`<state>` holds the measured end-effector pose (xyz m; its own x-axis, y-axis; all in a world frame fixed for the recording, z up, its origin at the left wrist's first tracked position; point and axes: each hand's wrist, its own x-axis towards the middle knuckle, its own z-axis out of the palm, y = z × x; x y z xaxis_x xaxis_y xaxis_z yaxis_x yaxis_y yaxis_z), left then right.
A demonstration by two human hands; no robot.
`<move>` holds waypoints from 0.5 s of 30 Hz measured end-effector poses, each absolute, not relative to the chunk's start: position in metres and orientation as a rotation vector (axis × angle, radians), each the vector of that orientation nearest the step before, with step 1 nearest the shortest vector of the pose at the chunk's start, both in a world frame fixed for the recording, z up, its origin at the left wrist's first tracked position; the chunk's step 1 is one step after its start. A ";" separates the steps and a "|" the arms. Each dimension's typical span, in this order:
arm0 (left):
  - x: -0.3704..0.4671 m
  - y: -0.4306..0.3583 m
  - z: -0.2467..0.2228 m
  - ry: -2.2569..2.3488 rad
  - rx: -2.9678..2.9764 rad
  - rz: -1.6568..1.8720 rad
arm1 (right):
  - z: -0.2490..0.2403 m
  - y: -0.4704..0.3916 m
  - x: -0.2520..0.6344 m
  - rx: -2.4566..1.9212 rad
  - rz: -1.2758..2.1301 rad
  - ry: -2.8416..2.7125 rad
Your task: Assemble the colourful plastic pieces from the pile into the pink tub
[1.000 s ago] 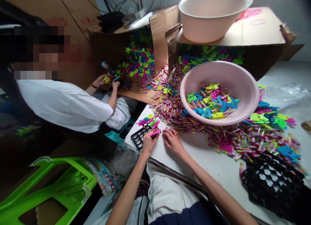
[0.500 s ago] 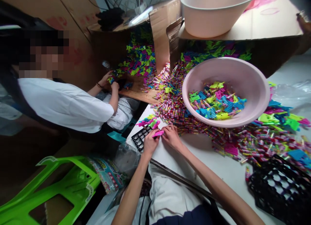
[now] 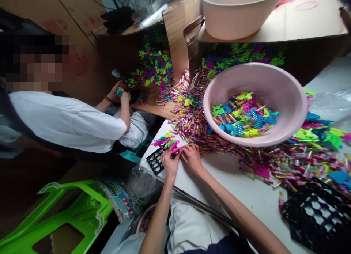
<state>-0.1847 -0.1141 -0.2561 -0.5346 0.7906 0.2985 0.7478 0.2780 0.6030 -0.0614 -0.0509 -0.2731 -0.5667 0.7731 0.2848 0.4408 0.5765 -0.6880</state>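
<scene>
Over the near corner of the white table, my left hand (image 3: pixel 170 163) is closed around a small pink plastic piece (image 3: pixel 177 149). My right hand (image 3: pixel 192 158) has its fingers bent together at the right end of that piece; whether they hold something small too is hidden. A black tray with round holes (image 3: pixel 155 161) lies just left of my left hand. Several pink, green, yellow and blue plastic pieces (image 3: pixel 166 140) stand along the tray's far side.
A pink basin (image 3: pixel 297 100) of coloured pieces stands among heaped small striped tubes (image 3: pixel 200 126). More black trays (image 3: pixel 315 213) lie at the right. A co-worker (image 3: pixel 65 115) handles coloured pieces at the left, behind a green plastic stool (image 3: pixel 90 199).
The view has shifted slightly. My hands stay together at the pink piece, which now lies lower between the fingers. The co-worker's hands have moved a little.
</scene>
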 end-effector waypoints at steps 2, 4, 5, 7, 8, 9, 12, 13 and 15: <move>-0.185 -0.113 -0.258 2.477 1.463 1.100 | -0.273 -0.052 -0.061 -0.966 0.767 -2.215; -0.186 -0.113 -0.261 2.495 1.437 1.081 | -0.274 -0.053 -0.060 -0.983 0.776 -2.177; -0.187 -0.112 -0.263 2.503 1.423 1.068 | -0.274 -0.054 -0.060 -0.996 0.780 -2.153; -0.189 -0.112 -0.266 2.509 1.399 1.042 | -0.275 -0.054 -0.059 -1.015 0.788 -2.111; -0.191 -0.111 -0.267 2.509 1.391 1.027 | -0.275 -0.054 -0.058 -1.017 0.793 -2.096; -0.193 -0.110 -0.268 2.509 1.386 1.013 | -0.275 -0.055 -0.056 -1.016 0.798 -2.083; -0.197 -0.110 -0.267 2.505 1.391 0.962 | -0.272 -0.057 -0.051 -1.001 0.805 -2.048; -0.198 -0.110 -0.266 2.505 1.397 0.940 | -0.269 -0.059 -0.048 -0.995 0.803 -2.034; -0.196 -0.110 -0.263 2.514 1.407 0.890 | -0.263 -0.064 -0.041 -0.986 0.794 -2.004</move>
<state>-0.1963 -0.1103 -0.2635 -0.5581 0.8122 0.1696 0.7381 0.3926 0.5488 -0.0411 -0.0637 -0.2633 -0.4198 0.8374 0.3502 0.3703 0.5102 -0.7762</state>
